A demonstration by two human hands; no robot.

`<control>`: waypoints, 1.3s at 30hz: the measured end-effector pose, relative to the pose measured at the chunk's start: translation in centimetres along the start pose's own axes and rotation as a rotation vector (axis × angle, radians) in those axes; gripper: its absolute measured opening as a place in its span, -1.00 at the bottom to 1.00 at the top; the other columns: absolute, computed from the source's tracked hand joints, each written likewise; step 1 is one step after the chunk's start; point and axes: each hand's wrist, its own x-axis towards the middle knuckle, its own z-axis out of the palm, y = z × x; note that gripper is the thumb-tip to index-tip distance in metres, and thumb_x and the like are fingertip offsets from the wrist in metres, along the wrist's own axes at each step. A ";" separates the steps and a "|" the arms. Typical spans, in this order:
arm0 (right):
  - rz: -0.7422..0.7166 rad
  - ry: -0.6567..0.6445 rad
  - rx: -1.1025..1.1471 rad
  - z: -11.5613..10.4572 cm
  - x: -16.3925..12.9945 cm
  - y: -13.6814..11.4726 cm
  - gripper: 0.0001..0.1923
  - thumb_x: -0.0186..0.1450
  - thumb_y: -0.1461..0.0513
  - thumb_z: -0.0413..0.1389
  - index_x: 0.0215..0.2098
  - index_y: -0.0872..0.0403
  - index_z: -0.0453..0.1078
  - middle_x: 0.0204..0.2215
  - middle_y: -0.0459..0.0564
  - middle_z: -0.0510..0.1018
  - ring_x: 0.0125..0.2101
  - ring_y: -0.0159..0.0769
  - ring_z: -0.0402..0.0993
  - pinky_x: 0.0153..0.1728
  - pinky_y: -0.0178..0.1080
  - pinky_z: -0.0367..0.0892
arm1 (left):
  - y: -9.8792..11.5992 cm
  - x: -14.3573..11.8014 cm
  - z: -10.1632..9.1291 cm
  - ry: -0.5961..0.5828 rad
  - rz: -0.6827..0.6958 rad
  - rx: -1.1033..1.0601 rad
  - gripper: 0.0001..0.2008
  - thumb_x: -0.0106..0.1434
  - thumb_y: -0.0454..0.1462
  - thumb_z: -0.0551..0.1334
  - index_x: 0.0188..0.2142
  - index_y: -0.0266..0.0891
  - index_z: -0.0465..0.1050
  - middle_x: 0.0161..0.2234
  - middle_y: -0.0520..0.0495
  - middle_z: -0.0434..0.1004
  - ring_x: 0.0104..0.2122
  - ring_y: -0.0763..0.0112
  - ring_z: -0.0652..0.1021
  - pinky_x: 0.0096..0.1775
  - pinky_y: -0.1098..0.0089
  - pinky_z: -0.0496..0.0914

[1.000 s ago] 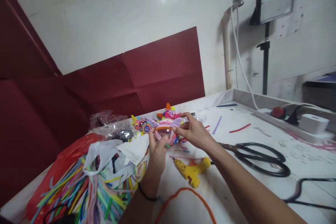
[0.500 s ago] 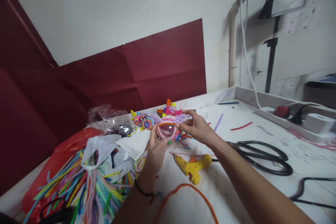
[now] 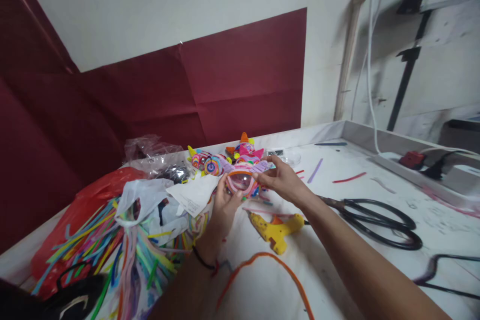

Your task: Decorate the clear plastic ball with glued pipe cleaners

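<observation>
Both hands meet over the far middle of the counter [image 3: 337, 195], near its back edge, on a pair of toy glasses [image 3: 240, 182] with a pink frame and clear lenses. The left hand [image 3: 224, 205] grips the left side of the frame, fingers curled around it from below. The right hand [image 3: 281, 182] pinches the right side of the frame between thumb and fingertips, the other fingers loosely bent. The glasses are lifted just above the counter, tilted toward the person.

Just behind the glasses, by the back edge, lies a heap of bright craft pieces [image 3: 225, 160] in pink, orange, yellow and purple. Left of the hands sits a white plastic bag [image 3: 146, 210] with a paper slip [image 3: 193, 197] on it, and beyond that a clear bag [image 3: 153, 157]. At the near left corner a red bag [image 3: 86, 215] spills a bundle of colourful strips [image 3: 123, 260].

Just in front of the right hand lies a yellow glue gun [image 3: 277, 230]. An orange cord [image 3: 270, 270] loops near the front edge. Black scissors [image 3: 378, 222] lie to the right, well apart from the glasses. Loose strips [image 3: 347, 177] are scattered toward the back right corner.
</observation>
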 end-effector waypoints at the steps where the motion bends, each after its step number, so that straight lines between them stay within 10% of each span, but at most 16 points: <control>1: 0.006 -0.003 0.009 0.1 0.0 0.2 -0.44 0.07 -0.01 0.29 -0.06 0.02 0.25 -0.56 -0.16 0.56 -0.47 -0.19 0.55 -0.44 -0.22 0.40 | 0.0 0.0 0.0 -0.004 -0.001 0.005 -0.18 0.01 -0.18 0.45 0.24 -0.14 0.20 0.22 -0.23 0.37 0.13 0.04 0.47 0.04 0.21 0.45; 27: 0.212 -0.277 0.216 3.5 -0.6 3.7 -0.55 0.16 0.14 0.31 -0.11 0.02 0.20 -0.66 -0.33 0.44 -0.59 -0.36 0.50 -0.50 -0.31 0.46 | -1.7 -2.9 -4.3 0.133 -0.001 0.236 0.16 -0.06 -0.18 0.52 0.38 -0.27 -0.15 -0.04 -0.29 0.59 -0.04 0.10 0.60 0.01 0.18 0.46; 39: 0.264 -0.408 0.050 3.8 1.2 4.9 -0.75 0.40 0.18 0.16 0.00 0.12 0.40 -0.24 -0.06 0.55 -0.42 -0.40 0.51 -0.44 -0.29 0.49 | -1.2 -4.3 -3.5 0.224 -0.115 0.395 0.19 -0.01 -0.28 0.49 0.42 -0.24 -0.27 -0.17 -0.19 0.65 -0.14 0.17 0.63 -0.14 0.30 0.50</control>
